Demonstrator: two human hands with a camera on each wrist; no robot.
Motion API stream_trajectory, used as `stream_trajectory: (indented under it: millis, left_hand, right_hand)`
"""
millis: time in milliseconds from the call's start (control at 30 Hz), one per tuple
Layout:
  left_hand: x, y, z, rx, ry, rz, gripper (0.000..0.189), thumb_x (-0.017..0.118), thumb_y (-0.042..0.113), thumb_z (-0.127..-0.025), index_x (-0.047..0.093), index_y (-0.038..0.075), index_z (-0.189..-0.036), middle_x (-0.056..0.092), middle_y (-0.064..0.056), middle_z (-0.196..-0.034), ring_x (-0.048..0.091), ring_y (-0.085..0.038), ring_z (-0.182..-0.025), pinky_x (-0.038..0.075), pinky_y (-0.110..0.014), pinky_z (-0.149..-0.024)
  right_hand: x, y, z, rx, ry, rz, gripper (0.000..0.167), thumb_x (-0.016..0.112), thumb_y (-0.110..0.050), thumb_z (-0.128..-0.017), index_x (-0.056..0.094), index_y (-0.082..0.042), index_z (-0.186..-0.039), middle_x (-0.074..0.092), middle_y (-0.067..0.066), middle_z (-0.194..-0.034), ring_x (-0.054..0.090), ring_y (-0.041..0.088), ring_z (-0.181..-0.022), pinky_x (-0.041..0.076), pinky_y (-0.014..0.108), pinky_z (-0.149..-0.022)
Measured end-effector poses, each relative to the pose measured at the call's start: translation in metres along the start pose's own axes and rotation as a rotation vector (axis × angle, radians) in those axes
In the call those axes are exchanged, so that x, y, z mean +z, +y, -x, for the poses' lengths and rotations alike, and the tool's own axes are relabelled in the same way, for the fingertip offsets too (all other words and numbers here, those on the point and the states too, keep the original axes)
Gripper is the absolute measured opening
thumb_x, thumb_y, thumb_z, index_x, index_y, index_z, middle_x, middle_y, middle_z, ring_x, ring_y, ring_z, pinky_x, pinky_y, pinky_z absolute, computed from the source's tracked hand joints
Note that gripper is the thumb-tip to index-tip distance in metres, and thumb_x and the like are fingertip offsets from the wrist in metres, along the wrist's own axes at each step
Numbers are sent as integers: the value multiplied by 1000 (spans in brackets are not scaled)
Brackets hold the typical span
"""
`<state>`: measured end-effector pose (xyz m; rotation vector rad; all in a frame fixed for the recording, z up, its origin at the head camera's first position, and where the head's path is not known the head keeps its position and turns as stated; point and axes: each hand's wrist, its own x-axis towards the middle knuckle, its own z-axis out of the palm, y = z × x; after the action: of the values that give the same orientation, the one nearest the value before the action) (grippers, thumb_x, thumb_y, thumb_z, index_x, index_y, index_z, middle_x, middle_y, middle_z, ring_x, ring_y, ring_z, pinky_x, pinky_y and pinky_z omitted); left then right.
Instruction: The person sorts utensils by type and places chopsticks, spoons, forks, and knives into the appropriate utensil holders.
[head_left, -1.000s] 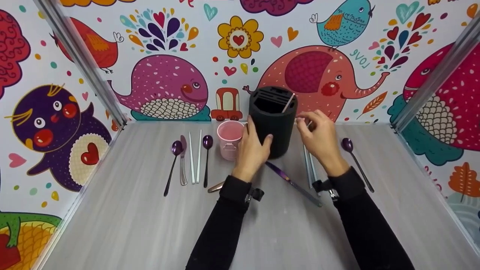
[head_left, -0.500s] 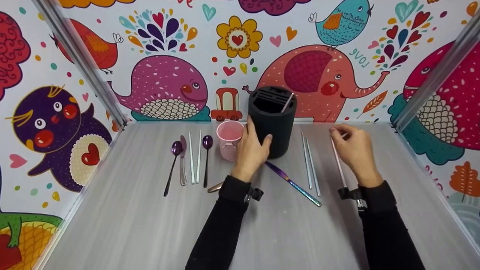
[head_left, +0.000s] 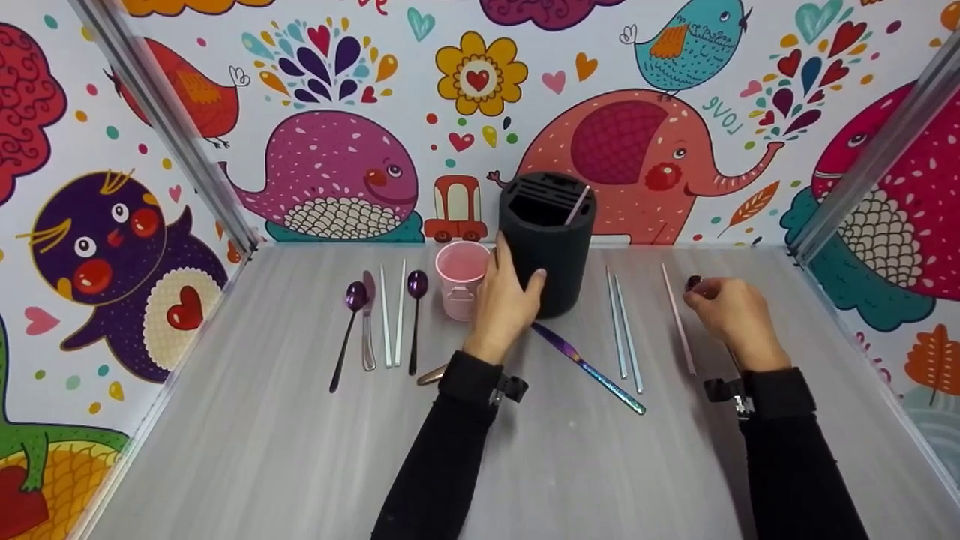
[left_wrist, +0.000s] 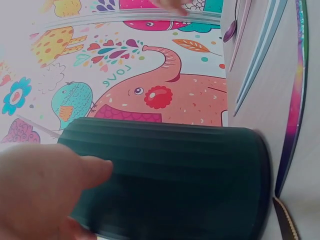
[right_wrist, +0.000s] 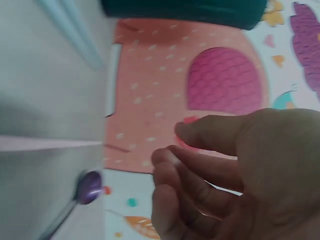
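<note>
My left hand (head_left: 506, 307) grips the side of a dark utensil holder (head_left: 559, 262), its thumb (left_wrist: 95, 170) bent against the ribbed wall in the left wrist view. A pink chopstick (head_left: 577, 204) leans out of the holder's top opening. Over on the right, my right hand (head_left: 731, 319) hovers above a purple-bowled spoon (right_wrist: 89, 187), partly covering it in the head view. Its thumb and loosely curled fingers stand apart with nothing between them. Beside that hand a second pink chopstick (head_left: 679, 322) lies on the table.
A pink cup (head_left: 459, 289) stands left of the holder. Blue chopsticks (head_left: 624, 330) and a rainbow knife (head_left: 589, 367) lie in front. Further left are two purple spoons (head_left: 355, 296), a silver knife (head_left: 367, 322) and white chopsticks (head_left: 386, 315). Patterned walls enclose the table.
The right hand has moved right from the holder, laid the pink chopstick on the table and let it go, then shifted above the spoon. The left hand has stayed on the holder.
</note>
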<state>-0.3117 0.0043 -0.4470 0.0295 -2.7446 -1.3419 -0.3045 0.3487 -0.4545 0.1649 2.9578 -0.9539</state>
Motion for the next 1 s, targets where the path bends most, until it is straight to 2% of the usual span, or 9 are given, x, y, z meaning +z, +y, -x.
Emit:
stream_trajectory:
  millis: [100, 200, 333, 467, 567, 833, 1000]
  left_hand:
    - [1, -2, -1, 10, 5, 3, 92, 66, 41, -111, 10, 15, -179, 26, -14, -185, 40, -33, -166, 32, -52, -137]
    - [3, -5, -2, 32, 15, 6, 92, 65, 40, -111, 10, 13, -179, 26, -14, -185, 41, -33, -166, 31, -52, -137]
    - [5, -7, -3, 43, 17, 11, 92, 65, 40, -111, 10, 12, -179, 25, -14, -185, 39, -32, -167, 30, -51, -138]
    - [5, -6, -3, 38, 19, 28, 92, 65, 40, -111, 10, 12, -179, 24, -14, -185, 38, -32, -168, 30, -49, -137]
    - [4, -5, -3, 33, 28, 44, 92, 66, 39, -111, 11, 12, -179, 26, -15, -184, 39, -31, -167, 31, -50, -137]
    - [4, -3, -1, 30, 33, 17, 93, 67, 41, -110, 12, 12, -179, 29, -18, -183, 46, -35, -162, 35, -52, -135]
    - [4, -1, 0, 29, 34, -5, 94, 67, 42, -110, 12, 12, -179, 31, -21, -181, 50, -37, -158, 37, -54, -134]
  right_hand:
    - [9, 9, -6, 38, -80, 22, 46, 65, -29, -111, 70, 8, -137, 66, 36, -136, 61, 46, -113, 58, 54, -94]
    - [17, 13, -9, 52, -124, 62, 48, 66, -29, -109, 68, 9, -139, 64, 38, -139, 62, 47, -114, 59, 54, -94]
    - [27, 13, -11, 48, -143, 108, 52, 69, -28, -107, 64, 10, -142, 63, 38, -138, 64, 46, -109, 61, 53, -92]
    - [34, 13, -15, 49, -154, 143, 46, 67, -21, -105, 64, 10, -139, 66, 34, -125, 67, 42, -99, 62, 43, -79]
    - [37, 13, -18, 48, -169, 160, 41, 65, -15, -104, 65, 9, -137, 66, 32, -121, 69, 40, -96, 60, 37, -72]
    - [36, 18, -22, 60, -207, 158, 40, 61, -13, -106, 62, 9, -140, 63, 34, -126, 67, 42, -101, 59, 35, -71]
    - [34, 19, -23, 61, -239, 165, 42, 61, -11, -105, 61, 9, -142, 63, 35, -127, 67, 42, -103, 61, 39, -76]
